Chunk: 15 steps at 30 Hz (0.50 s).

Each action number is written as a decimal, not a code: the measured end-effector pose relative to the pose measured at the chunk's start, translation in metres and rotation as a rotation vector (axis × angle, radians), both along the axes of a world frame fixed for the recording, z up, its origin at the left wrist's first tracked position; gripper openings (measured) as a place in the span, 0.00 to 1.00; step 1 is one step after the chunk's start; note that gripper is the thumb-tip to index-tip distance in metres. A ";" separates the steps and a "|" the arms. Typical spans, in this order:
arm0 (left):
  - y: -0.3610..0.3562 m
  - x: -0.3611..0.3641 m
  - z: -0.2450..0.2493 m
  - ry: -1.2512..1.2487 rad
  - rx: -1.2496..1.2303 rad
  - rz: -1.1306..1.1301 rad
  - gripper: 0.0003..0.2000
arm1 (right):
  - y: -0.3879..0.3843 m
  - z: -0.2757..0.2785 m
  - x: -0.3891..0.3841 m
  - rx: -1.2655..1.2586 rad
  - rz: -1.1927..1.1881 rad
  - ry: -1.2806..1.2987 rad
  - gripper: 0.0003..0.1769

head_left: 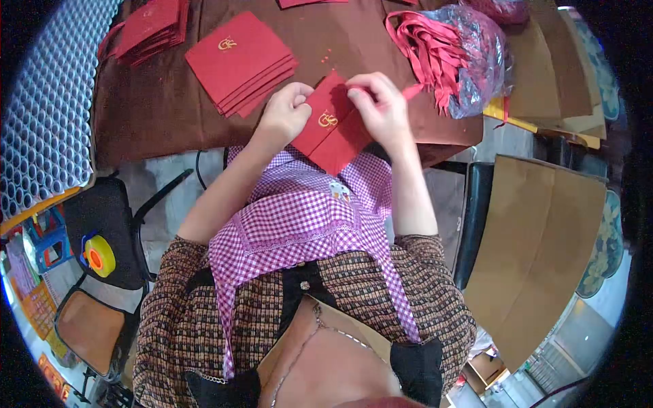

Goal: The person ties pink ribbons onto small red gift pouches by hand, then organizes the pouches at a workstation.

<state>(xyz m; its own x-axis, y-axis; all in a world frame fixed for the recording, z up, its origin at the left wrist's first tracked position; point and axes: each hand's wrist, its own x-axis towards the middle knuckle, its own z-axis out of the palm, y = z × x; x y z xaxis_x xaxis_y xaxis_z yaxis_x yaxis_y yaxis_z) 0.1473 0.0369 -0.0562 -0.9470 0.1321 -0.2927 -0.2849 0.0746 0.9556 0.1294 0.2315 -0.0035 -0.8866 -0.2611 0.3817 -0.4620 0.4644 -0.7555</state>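
Both hands are closed on one red envelope (331, 139) at the near edge of the brown counter (149, 102). The left hand (286, 109) pinches its left corner. The right hand (381, 105) grips the top edge, with a red strip (412, 90) sticking out past the fingers.

At 10 o'clock from the held envelope a fanned stack of red envelopes (238, 61) lies on the counter, and further out at 10 o'clock is a second red stack (146, 27). At 2 o'clock a clear plastic bag of red strips (462, 54) spills open, with flat cardboard pieces (551, 68) beyond it. Nothing lies between the hands and these piles.

At 9 o'clock a tray of white tubes (47, 102) fills the left edge. Toward 7 o'clock a black chair (102, 211) carries a yellow and orange roll (100, 255). At 4 o'clock large cardboard sheets (544, 251) lean together.

The held envelope and the top one of the stack each bear a gold emblem, too small to read as letters.
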 end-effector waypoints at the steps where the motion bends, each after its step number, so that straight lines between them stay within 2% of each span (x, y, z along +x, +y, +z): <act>1: 0.001 0.002 0.006 0.035 0.034 0.004 0.16 | -0.005 -0.006 0.006 0.136 -0.049 0.126 0.05; 3: 0.002 0.003 0.012 0.062 0.062 -0.003 0.15 | -0.013 -0.020 0.010 0.198 -0.102 0.183 0.06; 5: 0.004 0.003 0.011 0.114 -0.056 -0.042 0.14 | -0.015 -0.031 0.014 0.236 -0.142 0.180 0.06; 9: 0.000 0.001 0.000 0.202 -0.143 -0.041 0.14 | -0.015 -0.037 0.019 0.279 -0.150 0.230 0.06; 10: 0.001 0.000 -0.005 0.153 -0.022 -0.024 0.12 | -0.015 -0.037 0.020 0.268 -0.161 0.234 0.06; 15: -0.001 0.001 0.002 0.075 0.085 -0.040 0.11 | -0.014 -0.042 0.022 0.146 -0.220 0.264 0.06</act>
<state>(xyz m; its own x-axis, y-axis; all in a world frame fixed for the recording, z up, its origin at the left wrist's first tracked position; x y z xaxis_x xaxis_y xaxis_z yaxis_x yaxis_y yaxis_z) 0.1481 0.0356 -0.0547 -0.9593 0.1919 -0.2074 -0.2109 0.0019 0.9775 0.1513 0.2171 -0.0454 -0.8034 -0.1434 0.5778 -0.5092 0.6685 -0.5421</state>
